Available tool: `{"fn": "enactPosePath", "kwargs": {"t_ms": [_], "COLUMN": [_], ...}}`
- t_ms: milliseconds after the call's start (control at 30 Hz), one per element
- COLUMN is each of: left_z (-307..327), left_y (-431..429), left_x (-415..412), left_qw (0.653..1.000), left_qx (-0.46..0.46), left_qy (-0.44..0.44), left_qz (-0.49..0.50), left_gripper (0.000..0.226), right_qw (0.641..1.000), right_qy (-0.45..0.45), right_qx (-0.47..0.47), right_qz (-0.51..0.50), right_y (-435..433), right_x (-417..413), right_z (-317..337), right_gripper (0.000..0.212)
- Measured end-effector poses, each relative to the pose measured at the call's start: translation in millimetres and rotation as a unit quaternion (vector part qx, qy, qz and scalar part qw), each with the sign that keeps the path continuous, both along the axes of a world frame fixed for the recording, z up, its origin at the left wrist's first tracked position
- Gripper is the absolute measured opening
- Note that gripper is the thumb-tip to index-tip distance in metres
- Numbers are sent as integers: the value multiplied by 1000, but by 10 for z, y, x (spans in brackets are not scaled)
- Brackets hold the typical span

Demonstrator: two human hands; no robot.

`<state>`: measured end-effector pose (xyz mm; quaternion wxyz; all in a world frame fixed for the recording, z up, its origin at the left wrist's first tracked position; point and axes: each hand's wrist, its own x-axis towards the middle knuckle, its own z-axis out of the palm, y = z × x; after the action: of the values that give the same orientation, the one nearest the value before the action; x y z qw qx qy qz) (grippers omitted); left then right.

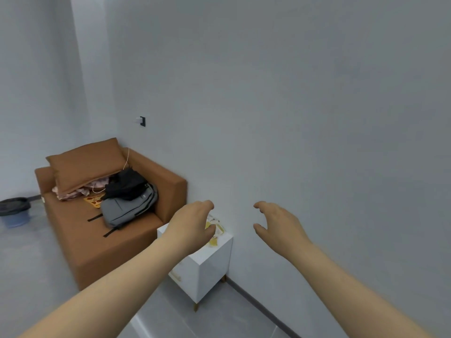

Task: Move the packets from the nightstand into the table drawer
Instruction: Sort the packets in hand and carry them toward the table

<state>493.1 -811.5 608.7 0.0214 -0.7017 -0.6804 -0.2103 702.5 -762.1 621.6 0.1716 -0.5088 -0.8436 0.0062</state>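
The left grip [192, 223] hangs over the top of the nightstand [210, 272], fingers loosely bent, nothing seen between them. Whether it touches anything below cannot be told. The right grip [278, 222] is held in the air in front of the wall [292, 93], clear of the nightstand, fingers curved and holding nothing.

The packets [216, 230] lie on the nightstand top, toward its rear corner by the wall, partly hidden behind the left grip. They are white and yellow; their print is too blurred to read.

The nightstand is white, on short legs, with its back edge close to the wall and its far corner just beside the arm of a brown sofa [102, 240]. Its front and near side face bare grey floor [219, 318].

On the sofa seat lies a grey backpack [127, 208]; a small mark on it is not legible.
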Motion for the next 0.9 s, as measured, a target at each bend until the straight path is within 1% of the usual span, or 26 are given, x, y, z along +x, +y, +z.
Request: {"fn": "enactPosePath", "kwargs": {"t_ms": [200,367,567,767,900], "left_z": [-106,-191,-371,-529,-616], "left_y": [899,1661,2437,3217,3735], "left_x": [-447,-685,-1102,-1763,-2349], "left_qw": [999,997,995,996,997], "left_qx": [-7,-28,-51,-54,-53], "left_qy": [27,48,38,38,35], "left_qz": [34,50,72,57,43], "left_gripper": [46,43,35,39,34], "right_qw": [999,998,996,996,996], "right_qy": [-11,-29,-40,-38,-37], "right_qx": [0,-13,-33,-40,-55], "right_qz": [34,57,73,67,51], "right_y": [1083,1936,2769,3525,3998], "right_x": [-444,-738,-1171,-1837,-2398], "right_z": [-202,-344,-507,-739,-918], "right_gripper": [49,47,46,44,45]}}
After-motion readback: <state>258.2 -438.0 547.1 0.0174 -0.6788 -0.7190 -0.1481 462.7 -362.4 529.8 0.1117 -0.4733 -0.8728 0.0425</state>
